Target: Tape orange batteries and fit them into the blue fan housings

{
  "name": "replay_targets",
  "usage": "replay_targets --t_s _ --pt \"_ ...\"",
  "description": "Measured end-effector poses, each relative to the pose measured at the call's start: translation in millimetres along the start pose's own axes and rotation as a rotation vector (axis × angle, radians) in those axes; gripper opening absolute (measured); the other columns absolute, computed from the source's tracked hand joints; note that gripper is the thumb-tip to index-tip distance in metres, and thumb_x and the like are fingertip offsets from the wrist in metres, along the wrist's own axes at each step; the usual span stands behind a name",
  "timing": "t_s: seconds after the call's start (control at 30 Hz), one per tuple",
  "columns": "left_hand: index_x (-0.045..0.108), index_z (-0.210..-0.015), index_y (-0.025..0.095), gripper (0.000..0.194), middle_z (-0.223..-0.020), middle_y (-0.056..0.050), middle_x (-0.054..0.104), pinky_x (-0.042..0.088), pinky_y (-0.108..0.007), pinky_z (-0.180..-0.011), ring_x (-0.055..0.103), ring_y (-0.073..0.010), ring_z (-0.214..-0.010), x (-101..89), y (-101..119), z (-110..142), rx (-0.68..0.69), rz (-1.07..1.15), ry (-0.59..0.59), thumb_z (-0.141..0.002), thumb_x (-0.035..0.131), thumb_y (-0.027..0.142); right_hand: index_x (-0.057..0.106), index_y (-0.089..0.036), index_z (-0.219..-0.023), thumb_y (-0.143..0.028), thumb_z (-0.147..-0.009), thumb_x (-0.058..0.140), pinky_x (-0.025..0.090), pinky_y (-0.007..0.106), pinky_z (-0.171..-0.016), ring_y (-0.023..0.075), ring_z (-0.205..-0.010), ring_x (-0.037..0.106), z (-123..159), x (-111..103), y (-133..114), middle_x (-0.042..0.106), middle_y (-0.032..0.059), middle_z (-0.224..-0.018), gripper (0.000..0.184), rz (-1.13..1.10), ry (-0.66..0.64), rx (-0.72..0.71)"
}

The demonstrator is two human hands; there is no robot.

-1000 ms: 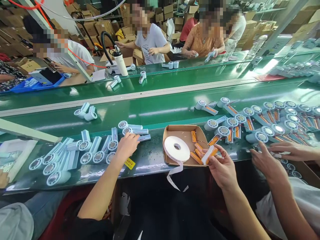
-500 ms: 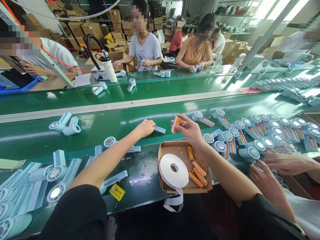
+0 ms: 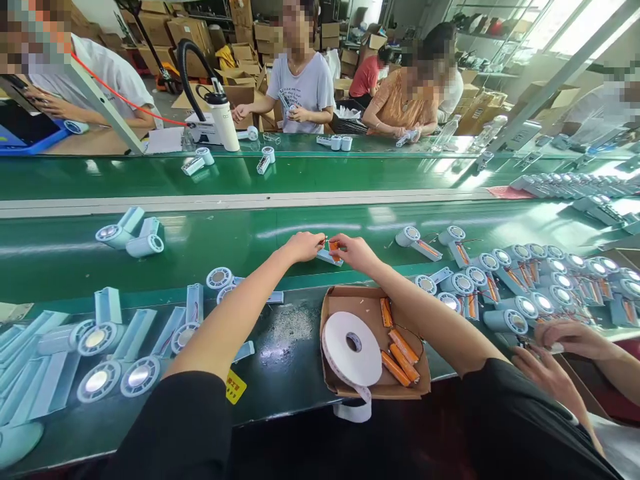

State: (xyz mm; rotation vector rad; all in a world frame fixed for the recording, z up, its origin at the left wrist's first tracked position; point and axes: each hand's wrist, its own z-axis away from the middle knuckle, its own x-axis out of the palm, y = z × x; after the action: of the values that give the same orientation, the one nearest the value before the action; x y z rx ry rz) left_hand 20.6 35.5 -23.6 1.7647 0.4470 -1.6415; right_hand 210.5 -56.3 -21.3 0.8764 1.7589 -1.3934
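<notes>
My right hand (image 3: 356, 253) pinches an orange cylindrical battery (image 3: 334, 249) just above the belt. Close against it on the left, my left hand (image 3: 304, 247) has its fingertips pressed together; something small and dark shows at their tips, too small to name. Under both hands lies the pale blue open handle of a handheld fan (image 3: 331, 258), its head hidden behind my left hand. Nearer to me, a cardboard tray (image 3: 326, 373) holds a big white roll of tape (image 3: 337, 343) and several orange batteries (image 3: 403, 347) with thin wires.
Pale blue fans (image 3: 100, 339) crowd the left, and many with orange batteries (image 3: 520, 307) fill the right. A yellow card (image 3: 235, 387) lies by my left forearm. At right are a co-worker's hands (image 3: 550, 360). Across the green belt (image 3: 225, 233), people sit near a white bottle (image 3: 227, 123).
My right hand has brought the battery left, close to my left hand over the fan handle. The white piece seen on the battery earlier no longer shows. The whole view has shifted slightly.
</notes>
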Motion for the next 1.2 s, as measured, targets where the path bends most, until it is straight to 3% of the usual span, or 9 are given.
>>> replay_targets --t_s 0.27,0.5,0.63,0.77,0.9,0.97,1.03,1.1,1.2 --pt "0.068 -0.124 0.017 0.036 -0.117 -0.009 0.072 0.057 -0.045 -0.098 0.07 -0.0219 -0.105 4.5 11.2 -10.5 -0.057 0.098 0.019 -0.106 0.06 0.047 0.075 -0.026 -0.119 -0.018 -0.096 0.066 0.049 0.028 -0.076 0.0248 -0.091 0.076 -1.3 -7.3 1.7 0.083 0.0043 -0.103 0.026 0.317 -0.168 -0.059" --pt "0.068 -0.124 0.016 0.033 -0.118 -0.008 0.072 0.06 -0.045 -0.098 0.07 -0.0215 -0.106 7.3 17.5 -12.6 -0.087 0.158 0.039 -0.105 0.063 0.043 0.07 -0.027 -0.137 -0.03 -0.102 0.064 0.053 0.033 -0.086 0.0306 -0.109 0.075 -4.1 0.5 -3.1 0.079 0.011 -0.124 0.036 0.473 -0.291 -0.071" --pt "0.068 -0.125 0.016 0.035 -0.118 -0.008 0.072 0.059 -0.046 -0.099 0.07 -0.0218 -0.106 10.4 20.8 -19.2 -0.103 0.173 0.044 -0.105 0.064 0.044 0.077 -0.019 -0.124 -0.028 -0.097 0.068 0.057 0.041 -0.087 0.037 -0.105 0.076 -16.7 3.9 -13.9 0.079 0.0191 -0.118 0.03 0.503 -0.352 -0.045" --pt "0.067 -0.125 0.017 0.025 -0.117 -0.01 0.074 0.056 -0.044 -0.1 0.07 -0.023 -0.106 2.1 27.7 -20.3 -0.084 0.18 0.083 -0.107 0.056 0.031 0.081 -0.021 -0.115 -0.028 -0.094 0.072 0.058 0.043 -0.091 0.0364 -0.104 0.076 -15.5 -19.9 -25.7 0.082 0.015 -0.112 0.023 0.449 -0.345 -0.05" --pt "0.063 -0.135 0.02 0.037 -0.134 -0.013 0.07 0.047 -0.047 -0.112 0.063 -0.0285 -0.124 -3.0 49.6 26.6 0.065 0.191 0.193 -0.105 0.058 0.04 0.075 -0.024 -0.131 -0.033 -0.106 0.056 0.056 0.04 -0.104 0.0291 -0.123 0.071 57.6 -55.5 -27.7 0.076 0.0092 -0.135 0.033 0.292 -0.14 -0.095" --pt "0.066 -0.133 0.023 0.048 -0.133 -0.011 0.071 0.044 -0.047 -0.116 0.06 -0.0303 -0.126 4.3 65.8 70.0 0.354 0.218 0.158 -0.097 0.067 0.055 0.078 -0.023 -0.125 -0.037 -0.106 0.057 0.06 0.038 -0.094 0.0266 -0.109 0.076 120.3 -61.4 -26.3 0.08 0.0087 -0.124 0.032 0.054 0.07 -0.105" --pt "0.07 -0.126 0.028 0.054 -0.126 -0.007 0.074 0.042 -0.047 -0.118 0.06 -0.0322 -0.127 15.0 81.8 114.4 0.642 0.222 0.022 -0.087 0.075 0.065 0.082 -0.024 -0.11 -0.042 -0.103 0.061 0.062 0.035 -0.079 0.0241 -0.088 0.078 184.2 -56.7 -27.4 0.084 0.007 -0.105 0.028 -0.155 0.171 -0.077" --pt "0.072 -0.123 0.03 0.058 -0.125 -0.006 0.075 0.04 -0.05 -0.119 0.06 -0.0344 -0.128 22.4 95.2 147.5 0.693 0.176 -0.072 -0.078 0.082 0.066 0.084 -0.025 -0.099 -0.044 -0.1 0.065 0.061 0.033 -0.073 0.0228 -0.078 0.078 235.9 -46.1 -32.7 0.084 0.0059 -0.094 0.026 -0.285 0.228 -0.014" --pt "0.073 -0.118 0.029 0.053 -0.128 -0.007 0.074 0.043 -0.05 -0.115 0.063 -0.0346 -0.124 18.6 107.8 167.5 0.609 0.086 -0.15 -0.075 0.088 0.055 0.084 -0.025 -0.091 -0.045 -0.097 0.07 0.059 0.032 -0.068 0.0219 -0.072 0.076 280.1 -29.9 -45.4 0.083 0.0058 -0.087 0.025 -0.377 0.294 0.093"
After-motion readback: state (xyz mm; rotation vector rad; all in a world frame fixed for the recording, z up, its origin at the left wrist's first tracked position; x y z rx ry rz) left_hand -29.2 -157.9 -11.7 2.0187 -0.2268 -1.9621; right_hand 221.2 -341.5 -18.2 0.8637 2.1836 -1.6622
